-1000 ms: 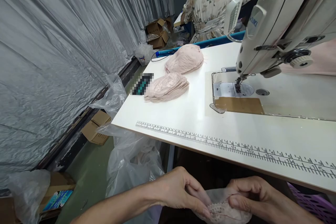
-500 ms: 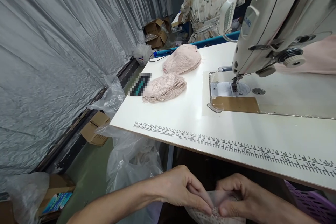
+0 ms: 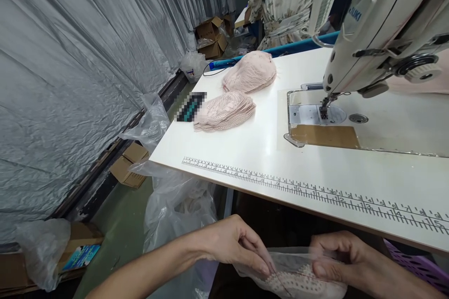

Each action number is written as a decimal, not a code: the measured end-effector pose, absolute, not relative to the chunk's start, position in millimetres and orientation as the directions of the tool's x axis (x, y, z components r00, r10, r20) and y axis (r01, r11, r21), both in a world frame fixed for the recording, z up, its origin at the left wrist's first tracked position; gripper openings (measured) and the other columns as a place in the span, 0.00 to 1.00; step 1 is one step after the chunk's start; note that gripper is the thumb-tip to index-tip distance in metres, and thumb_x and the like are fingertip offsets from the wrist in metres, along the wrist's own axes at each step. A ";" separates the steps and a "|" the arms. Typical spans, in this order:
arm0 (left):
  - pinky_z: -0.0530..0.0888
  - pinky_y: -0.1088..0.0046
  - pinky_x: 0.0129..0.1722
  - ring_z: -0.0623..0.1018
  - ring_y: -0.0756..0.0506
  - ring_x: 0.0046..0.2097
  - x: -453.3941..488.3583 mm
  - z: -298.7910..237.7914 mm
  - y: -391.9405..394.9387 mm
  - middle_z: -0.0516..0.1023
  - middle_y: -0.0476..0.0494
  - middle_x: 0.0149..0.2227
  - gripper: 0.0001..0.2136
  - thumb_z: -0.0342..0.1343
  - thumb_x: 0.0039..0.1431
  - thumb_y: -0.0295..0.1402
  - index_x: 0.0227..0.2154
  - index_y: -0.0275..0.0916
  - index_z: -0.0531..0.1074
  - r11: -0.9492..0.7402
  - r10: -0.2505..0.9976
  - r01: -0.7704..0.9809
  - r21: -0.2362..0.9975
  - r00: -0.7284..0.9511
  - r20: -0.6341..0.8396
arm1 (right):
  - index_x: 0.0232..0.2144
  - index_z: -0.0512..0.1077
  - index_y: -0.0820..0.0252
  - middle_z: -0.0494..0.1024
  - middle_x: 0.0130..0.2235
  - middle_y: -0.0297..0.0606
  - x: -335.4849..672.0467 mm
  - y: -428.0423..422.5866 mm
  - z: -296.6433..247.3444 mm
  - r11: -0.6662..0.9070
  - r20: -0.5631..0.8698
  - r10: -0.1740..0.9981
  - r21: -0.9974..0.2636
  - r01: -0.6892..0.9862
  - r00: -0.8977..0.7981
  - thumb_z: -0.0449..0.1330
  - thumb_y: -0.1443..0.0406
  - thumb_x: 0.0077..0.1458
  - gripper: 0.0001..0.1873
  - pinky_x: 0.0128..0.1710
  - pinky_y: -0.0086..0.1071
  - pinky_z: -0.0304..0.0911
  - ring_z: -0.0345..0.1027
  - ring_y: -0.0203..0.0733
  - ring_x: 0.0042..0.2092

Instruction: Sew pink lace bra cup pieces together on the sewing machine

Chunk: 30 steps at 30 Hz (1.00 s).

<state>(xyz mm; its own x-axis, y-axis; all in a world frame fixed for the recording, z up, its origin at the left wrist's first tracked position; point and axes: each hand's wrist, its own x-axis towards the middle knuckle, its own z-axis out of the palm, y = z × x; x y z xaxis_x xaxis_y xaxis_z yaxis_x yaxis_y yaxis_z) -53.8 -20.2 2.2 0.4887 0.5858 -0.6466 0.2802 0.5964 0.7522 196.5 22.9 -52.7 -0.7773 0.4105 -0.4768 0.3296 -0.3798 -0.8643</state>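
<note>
Lace first: where is it?

Low in the view, in front of the table and below its edge, stretched between both hands. A sheer layer shows along its upper side, and a red line crosses it near one end.

How is it gripped?

The left hand has thumb and fingers pinched together on one end, by the sheer layer. The right hand presses its thumb on the face of the other end, fingers bent behind. Those fingertips are hidden and a little blurred, so I can't tell how tight that side is.

And the step?

Handwork away from the machine, I'd judge: the piece looks to be getting spread and straightened. Two stacks, one near and one far, lie on the table, well apart from the hands.

What does the next move call for?

Both pinches firm but light, I'd say, with even tension so the sheer layer lies without a fold. Cloth this thin could pucker if one hand pulled harder.
</note>
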 end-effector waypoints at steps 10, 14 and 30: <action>0.72 0.84 0.32 0.76 0.55 0.29 -53.8 3.1 -21.6 0.78 0.52 0.26 0.20 0.70 0.35 0.47 0.30 0.40 0.80 0.677 0.554 0.206 0.707 0.489 -0.674 | 0.21 0.69 0.58 0.62 0.22 0.28 200.9 22.9 -63.9 -0.412 -0.407 0.397 -0.880 0.237 -0.822 0.65 0.46 0.45 0.23 0.25 0.27 0.46 0.51 0.32 0.26; 0.73 0.83 0.35 0.77 0.54 0.31 -53.6 1.1 -22.8 0.79 0.51 0.27 0.21 0.68 0.39 0.49 0.34 0.41 0.80 0.643 0.561 0.211 0.736 0.524 -0.641 | 0.22 0.70 0.59 0.63 0.23 0.29 201.3 24.3 -62.8 -0.422 -0.406 0.376 -0.875 0.236 -0.833 0.63 0.46 0.48 0.22 0.27 0.27 0.48 0.53 0.33 0.27; 0.73 0.79 0.40 0.79 0.47 0.40 -54.7 -0.6 -23.4 0.81 0.46 0.36 0.27 0.59 0.46 0.58 0.38 0.40 0.79 0.497 0.593 0.327 0.804 0.548 -0.590 | 0.21 0.58 0.57 0.54 0.23 0.28 202.4 21.7 -54.9 -0.401 -0.398 0.316 -0.879 0.260 -0.861 0.52 0.42 0.55 0.27 0.27 0.29 0.43 0.44 0.34 0.26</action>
<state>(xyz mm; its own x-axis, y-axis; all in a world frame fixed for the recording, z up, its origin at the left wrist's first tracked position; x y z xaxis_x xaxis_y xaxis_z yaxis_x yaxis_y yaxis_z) -54.7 -23.4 -0.6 0.5481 0.5931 -0.5897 0.3267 0.4972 0.8038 202.4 21.7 -54.9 -0.8612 0.3157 -0.3984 0.2596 -0.4006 -0.8787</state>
